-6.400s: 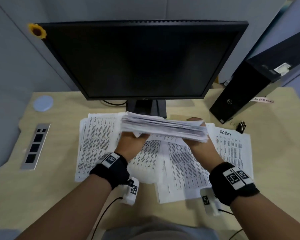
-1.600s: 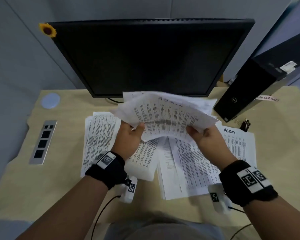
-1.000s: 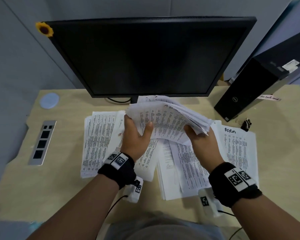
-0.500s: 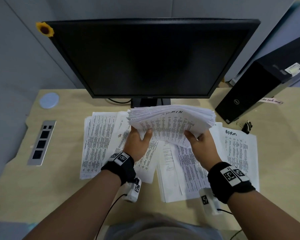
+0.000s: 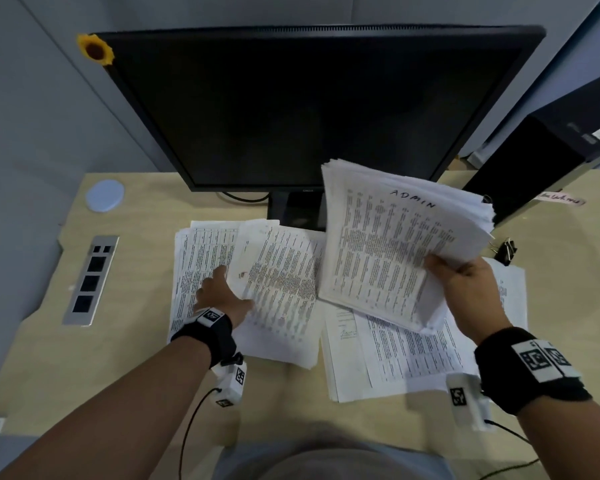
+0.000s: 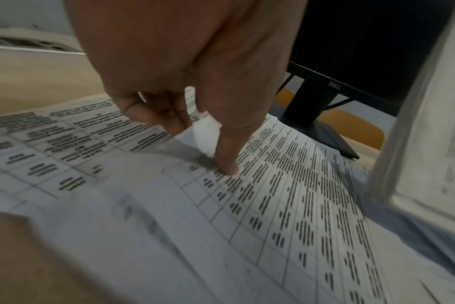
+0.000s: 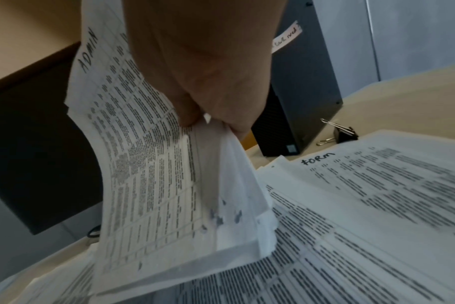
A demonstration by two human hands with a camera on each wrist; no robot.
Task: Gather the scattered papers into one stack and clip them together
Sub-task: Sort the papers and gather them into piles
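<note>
A thick stack of papers [image 5: 395, 251] with "ADMIN" handwritten on top is held tilted above the desk by my right hand [image 5: 442, 270] alone, which grips its near right corner; the right wrist view shows the same stack [image 7: 148, 164] in that hand [image 7: 210, 121]. My left hand [image 5: 222, 285] is down on the loose sheets at the left. In the left wrist view it [image 6: 195, 131] pinches the lifted edge of a sheet [image 6: 205, 127] between thumb and fingers. More printed sheets [image 5: 281, 289] lie spread on the desk, among them a pile marked "FORM" [image 7: 377, 185]. A black binder clip [image 5: 506, 249] lies right of the papers.
A large dark monitor [image 5: 309, 105] stands right behind the papers, its stand [image 6: 322, 123] close to the left hand. A black PC tower [image 5: 534, 161] stands at the back right. A round blue coaster [image 5: 104, 195] and a metal socket panel [image 5: 90, 278] sit at the left of the desk [image 5: 84, 375].
My left hand let go of the ADMIN stack and dropped to the sheets at the left. The right hand swung the stack up and to the right.
</note>
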